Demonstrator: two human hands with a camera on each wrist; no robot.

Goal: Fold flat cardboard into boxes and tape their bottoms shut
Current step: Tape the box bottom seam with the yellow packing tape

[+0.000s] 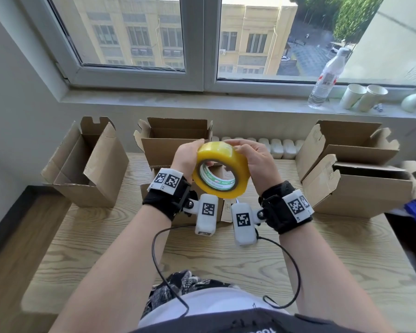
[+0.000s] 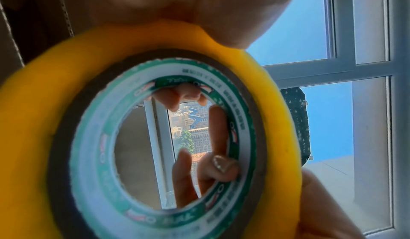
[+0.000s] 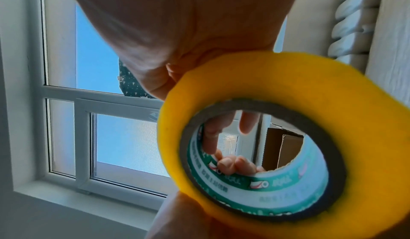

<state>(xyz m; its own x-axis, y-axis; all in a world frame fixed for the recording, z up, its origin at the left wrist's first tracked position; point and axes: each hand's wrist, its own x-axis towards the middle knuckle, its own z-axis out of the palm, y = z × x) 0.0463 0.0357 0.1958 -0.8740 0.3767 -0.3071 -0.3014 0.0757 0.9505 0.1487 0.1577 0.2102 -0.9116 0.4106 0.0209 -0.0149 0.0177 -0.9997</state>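
Tape: a big yellow tape roll is held up in the air over the wooden table, between both hands.
Left hand: the left hand grips the roll's left side, fingers curled over the far rim.
Right hand: the right hand grips the right side, fingers curled round it too.
Boxes: open cardboard boxes stand at the left, the middle and the right.
Windowsill: a water bottle and two paper cups.

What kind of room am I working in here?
Probably an upper-floor office or spare room used for packing: a wooden table under a window facing other buildings, open cardboard boxes on it, paper cups on the sill.
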